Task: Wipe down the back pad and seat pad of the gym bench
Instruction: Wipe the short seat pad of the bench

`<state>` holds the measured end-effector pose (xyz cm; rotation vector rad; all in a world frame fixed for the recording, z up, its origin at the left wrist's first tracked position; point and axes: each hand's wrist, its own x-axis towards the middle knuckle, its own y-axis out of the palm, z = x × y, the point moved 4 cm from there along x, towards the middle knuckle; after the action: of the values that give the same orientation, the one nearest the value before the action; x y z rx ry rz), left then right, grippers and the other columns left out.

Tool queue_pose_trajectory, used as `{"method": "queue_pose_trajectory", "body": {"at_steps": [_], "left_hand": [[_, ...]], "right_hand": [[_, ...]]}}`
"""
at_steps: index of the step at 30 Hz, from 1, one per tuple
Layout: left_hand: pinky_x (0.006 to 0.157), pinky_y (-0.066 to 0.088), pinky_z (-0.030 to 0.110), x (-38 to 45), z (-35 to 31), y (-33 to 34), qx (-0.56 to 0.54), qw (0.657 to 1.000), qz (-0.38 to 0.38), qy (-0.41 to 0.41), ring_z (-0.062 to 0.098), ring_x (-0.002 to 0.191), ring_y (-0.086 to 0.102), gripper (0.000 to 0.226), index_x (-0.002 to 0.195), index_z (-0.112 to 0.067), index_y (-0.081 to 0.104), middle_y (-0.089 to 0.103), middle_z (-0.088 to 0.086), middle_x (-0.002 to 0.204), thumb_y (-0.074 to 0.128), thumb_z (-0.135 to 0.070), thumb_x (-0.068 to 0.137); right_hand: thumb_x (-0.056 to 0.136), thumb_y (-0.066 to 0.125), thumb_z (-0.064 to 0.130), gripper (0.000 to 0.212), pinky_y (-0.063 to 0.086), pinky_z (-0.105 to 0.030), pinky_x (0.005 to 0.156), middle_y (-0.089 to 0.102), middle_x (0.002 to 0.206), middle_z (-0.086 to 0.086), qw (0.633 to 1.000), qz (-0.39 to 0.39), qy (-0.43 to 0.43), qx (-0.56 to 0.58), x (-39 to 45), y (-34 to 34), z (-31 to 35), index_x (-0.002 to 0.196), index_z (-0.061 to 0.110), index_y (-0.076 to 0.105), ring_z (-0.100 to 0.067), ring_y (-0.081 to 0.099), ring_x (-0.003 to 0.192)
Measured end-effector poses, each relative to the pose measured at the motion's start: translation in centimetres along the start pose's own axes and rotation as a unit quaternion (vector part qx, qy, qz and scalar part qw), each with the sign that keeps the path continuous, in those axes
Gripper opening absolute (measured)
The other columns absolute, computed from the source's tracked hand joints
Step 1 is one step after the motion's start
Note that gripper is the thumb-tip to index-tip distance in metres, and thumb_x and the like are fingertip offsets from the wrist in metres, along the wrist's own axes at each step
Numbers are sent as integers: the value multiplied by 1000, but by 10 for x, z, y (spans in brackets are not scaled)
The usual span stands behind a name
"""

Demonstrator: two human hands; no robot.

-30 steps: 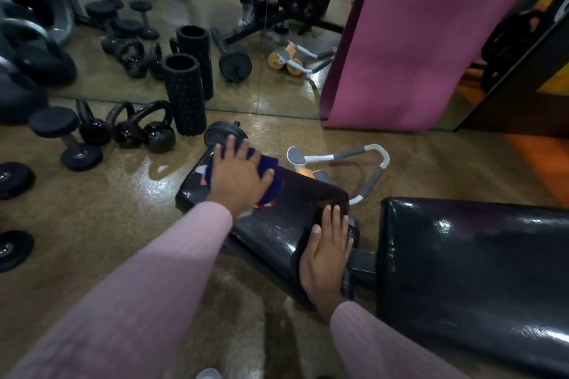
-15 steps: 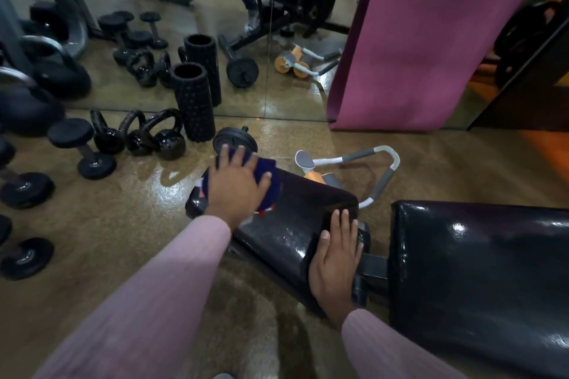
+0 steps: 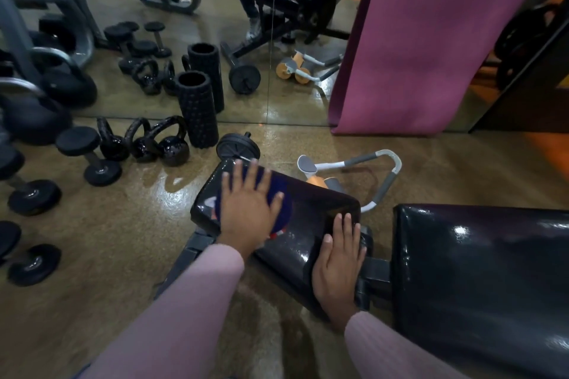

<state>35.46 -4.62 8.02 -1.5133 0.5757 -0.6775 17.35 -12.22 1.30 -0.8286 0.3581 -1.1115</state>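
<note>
The black seat pad [image 3: 320, 212] lies in the middle of the view, and the larger black back pad [image 3: 480, 280] fills the lower right. My left hand [image 3: 248, 212] presses flat, fingers spread, on a blue cloth [image 3: 285, 209] at the far left end of the seat pad. The cloth is mostly hidden under the palm. My right hand [image 3: 338, 268] rests flat on the near right end of the seat pad, next to the gap and the metal joint [image 3: 374, 274] between the two pads.
Kettlebells [image 3: 172, 148], dumbbells [image 3: 92, 157] and a black foam roller [image 3: 197, 108] stand on the floor at the left. A weight plate [image 3: 237, 146] and a grey-handled exercise tool [image 3: 369, 169] lie just beyond the seat pad. A pink mat [image 3: 431, 40] leans on the mirror wall.
My left hand has slid the cloth a little toward me along the seat pad. My right hand has stayed where it was. The view has shifted slightly.
</note>
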Motion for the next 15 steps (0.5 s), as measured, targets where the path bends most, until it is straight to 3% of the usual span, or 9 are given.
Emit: {"method": "queue_pose_trajectory", "body": {"at_steps": [3, 5, 8, 11, 13, 15], "left_hand": [[116, 10, 52, -1, 46, -7, -77, 990, -11, -114, 37, 144, 1, 66, 152, -25, 12, 6, 7, 160, 10, -58, 95], [116, 10, 52, -19, 47, -6, -73, 988, -19, -134, 39, 144, -1, 66, 152, -26, 9, 2, 6, 160, 8, -58, 95], [116, 2, 54, -39, 2, 1, -16, 999, -3, -49, 40, 141, -18, 65, 150, -28, -5, -11, 6, 159, 3, -58, 94], [115, -2, 54, -32, -30, 7, -3, 999, 20, 38, 36, 142, -21, 64, 152, -27, 1, -8, 5, 160, 8, -57, 95], [115, 0, 53, -10, -20, 5, 4, 999, 16, 45, 33, 143, -16, 64, 152, -27, 6, -3, 4, 160, 8, -57, 95], [116, 2, 53, 9, 6, -1, -8, 1000, 17, -3, 34, 144, -11, 65, 152, -27, 7, 0, 5, 160, 7, -58, 95]], "right_hand": [[94, 3, 51, 64, -6, -42, 119, 7, 158, 14, 1000, 2, 4, -2, -1, 0, 2, 152, 27, 17, -4, -8, 146], [94, 3, 50, 63, -6, -42, 119, 6, 158, 15, 1000, 1, 0, -3, -2, -1, 3, 152, 28, 16, -4, -9, 146], [94, 3, 50, 62, -5, -43, 119, 4, 158, 16, 1000, 5, -1, -5, -2, 0, 4, 151, 29, 15, -4, -9, 146], [93, 2, 51, 64, -5, -43, 119, 5, 158, 15, 1000, -2, 3, -4, -1, 2, 1, 152, 29, 16, -4, -9, 146], [93, 2, 52, 65, -6, -43, 119, 5, 159, 15, 1000, 0, 6, -6, 1, 2, 1, 152, 28, 16, -5, -9, 146], [92, 2, 52, 66, -7, -42, 118, 5, 158, 15, 1000, 1, 9, -8, 1, 1, 0, 152, 28, 16, -5, -10, 146]]}}
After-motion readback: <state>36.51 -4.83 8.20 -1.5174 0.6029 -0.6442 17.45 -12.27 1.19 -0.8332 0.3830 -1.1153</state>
